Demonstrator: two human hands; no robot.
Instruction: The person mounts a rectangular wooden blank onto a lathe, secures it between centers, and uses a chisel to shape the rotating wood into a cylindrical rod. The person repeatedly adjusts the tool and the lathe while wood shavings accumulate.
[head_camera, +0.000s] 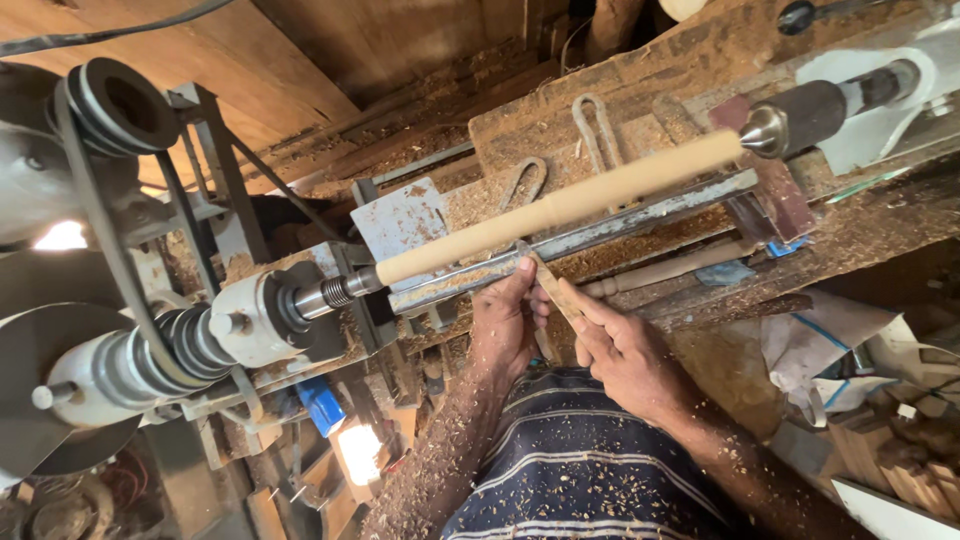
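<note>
A pale turned wooden spindle (560, 205) is mounted on a wood lathe, running from the headstock chuck (340, 290) to the tailstock's metal centre (768, 130). Below it lies the long metal tool rest (620, 225). A slim turning chisel (548, 283) rests on that rail with its tip at the spindle's middle. My left hand (505, 325) pinches the chisel close to the rail. My right hand (625, 350) grips the tool's shaft just behind. Both forearms are flecked with wood shavings.
Stepped pulleys with a drive belt (150, 350) sit at the left. Sawdust covers the wooden bench (640, 90), where metal loops lie. Another turned spindle (670, 270) lies under the rail. A blue object (320, 400) and wood blocks (900, 450) are lower down.
</note>
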